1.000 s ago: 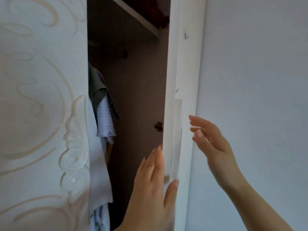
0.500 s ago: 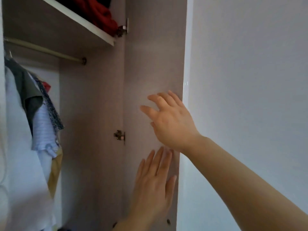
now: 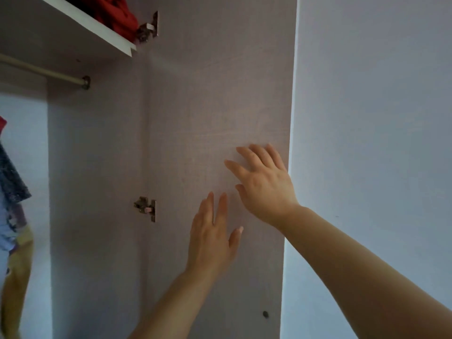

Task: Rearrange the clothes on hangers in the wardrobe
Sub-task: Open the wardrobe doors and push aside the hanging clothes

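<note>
well, left hand (image 3: 210,243) and right hand (image 3: 265,184), empty, fingers straight, flat on the smooth wood-grain wardrobe door (image 3: 208,106)

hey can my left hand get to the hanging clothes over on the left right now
Probably yes. The left hand is open by the door panel, holding nothing, and the space between it and the hanging clothes looks unobstructed.

Head-worn camera faces forward and slightly up; close to the open wardrobe door (image 3: 215,106).

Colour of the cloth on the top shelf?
The cloth is red; head view, top left.
</note>
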A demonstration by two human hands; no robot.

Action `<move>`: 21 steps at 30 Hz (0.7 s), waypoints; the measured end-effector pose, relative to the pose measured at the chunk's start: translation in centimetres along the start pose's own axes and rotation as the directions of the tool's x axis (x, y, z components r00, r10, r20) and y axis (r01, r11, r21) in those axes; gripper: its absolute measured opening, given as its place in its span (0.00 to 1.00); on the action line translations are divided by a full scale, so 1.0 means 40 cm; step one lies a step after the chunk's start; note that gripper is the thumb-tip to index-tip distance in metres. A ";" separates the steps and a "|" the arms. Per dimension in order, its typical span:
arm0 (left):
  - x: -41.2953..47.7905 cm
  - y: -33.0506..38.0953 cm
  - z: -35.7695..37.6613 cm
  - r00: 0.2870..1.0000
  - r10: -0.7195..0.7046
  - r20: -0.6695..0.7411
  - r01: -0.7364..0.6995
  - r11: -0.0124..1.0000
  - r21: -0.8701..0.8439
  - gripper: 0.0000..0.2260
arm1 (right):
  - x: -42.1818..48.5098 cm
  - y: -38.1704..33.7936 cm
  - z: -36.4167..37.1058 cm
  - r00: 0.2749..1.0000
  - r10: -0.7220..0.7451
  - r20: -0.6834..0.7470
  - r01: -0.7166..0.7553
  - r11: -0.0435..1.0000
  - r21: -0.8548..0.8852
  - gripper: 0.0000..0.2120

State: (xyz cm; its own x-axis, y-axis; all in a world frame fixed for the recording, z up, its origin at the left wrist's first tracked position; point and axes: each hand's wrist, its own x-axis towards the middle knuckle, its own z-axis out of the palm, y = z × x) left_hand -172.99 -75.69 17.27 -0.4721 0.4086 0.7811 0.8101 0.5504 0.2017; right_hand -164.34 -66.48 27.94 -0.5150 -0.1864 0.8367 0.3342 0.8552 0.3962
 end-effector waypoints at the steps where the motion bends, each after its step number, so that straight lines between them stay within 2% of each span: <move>1: 0.017 -0.007 0.016 1.000 -0.001 0.005 0.001 1.000 -0.009 0.33 | -0.002 0.007 0.019 1.000 0.013 -0.010 -0.013 1.000 -0.003 0.23; 7: 0.083 -0.053 0.109 0.998 0.062 0.023 -0.062 0.998 -0.007 0.34 | -0.007 0.046 0.137 0.995 0.064 -0.079 -0.067 0.997 -0.033 0.21; 10: 0.109 -0.061 0.133 0.995 0.101 -0.023 -0.101 0.995 -0.004 0.35 | -0.011 0.069 0.200 0.987 0.075 -0.145 -0.080 0.997 -0.024 0.19; 13: 0.134 -0.073 0.169 0.981 0.153 -0.117 -0.150 0.988 0.031 0.34 | -0.020 0.083 0.256 0.983 0.101 -0.152 -0.105 0.994 -0.022 0.19; 18: 0.162 -0.100 0.214 0.975 0.174 -0.135 -0.166 0.983 0.075 0.33 | -0.038 0.089 0.333 0.977 0.141 -0.161 -0.139 0.990 0.026 0.19; 21: 0.164 -0.113 0.234 0.959 0.210 -0.188 -0.190 0.974 0.121 0.30 | -0.037 0.084 0.353 0.956 0.147 -0.252 -0.138 0.989 0.052 0.18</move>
State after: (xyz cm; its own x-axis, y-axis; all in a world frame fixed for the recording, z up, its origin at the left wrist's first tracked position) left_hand -183.02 -68.69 15.95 -0.2176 0.3707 0.9029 0.8370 0.5467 -0.0227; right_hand -173.62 -56.50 22.68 -0.2444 -0.1749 0.9538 0.3609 0.8965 0.2569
